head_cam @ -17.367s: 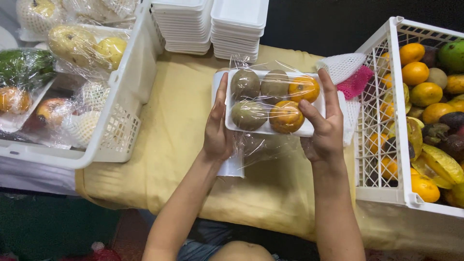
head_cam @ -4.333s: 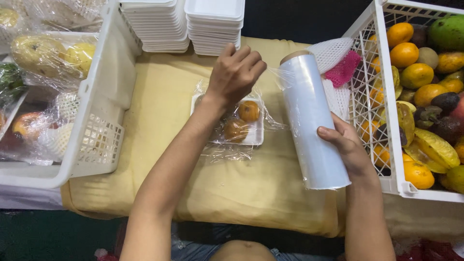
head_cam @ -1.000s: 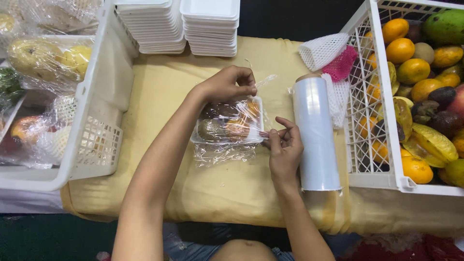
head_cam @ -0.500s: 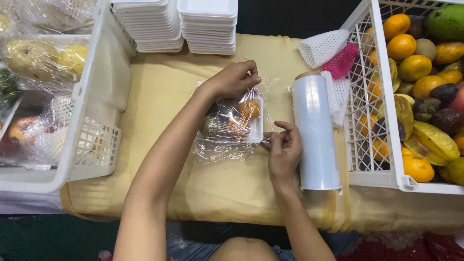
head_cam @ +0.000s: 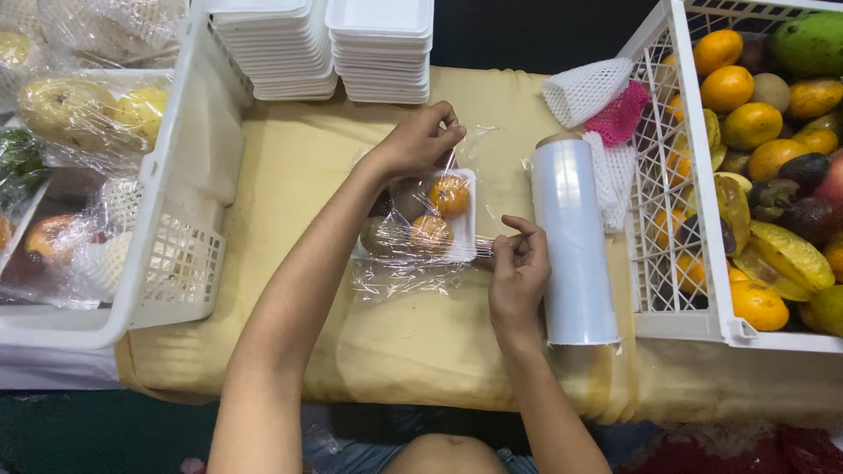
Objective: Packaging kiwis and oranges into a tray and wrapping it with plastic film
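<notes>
Yellow cloth (head_cam: 290, 175), crinkly film (head_cam: 413, 276), foam tray (head_cam: 464, 215)

I see a white foam tray of fruit (head_cam: 430, 219), film-wrapped, lying flat just left of the upright cling-film roll (head_cam: 575, 241).

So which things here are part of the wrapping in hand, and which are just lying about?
In use:
left hand on the film over the fruit tray
right hand pinching film beside the film roll

Lying about:
stacked trays
foam nets
right fruit crate
left crate of wrapped packs
</notes>
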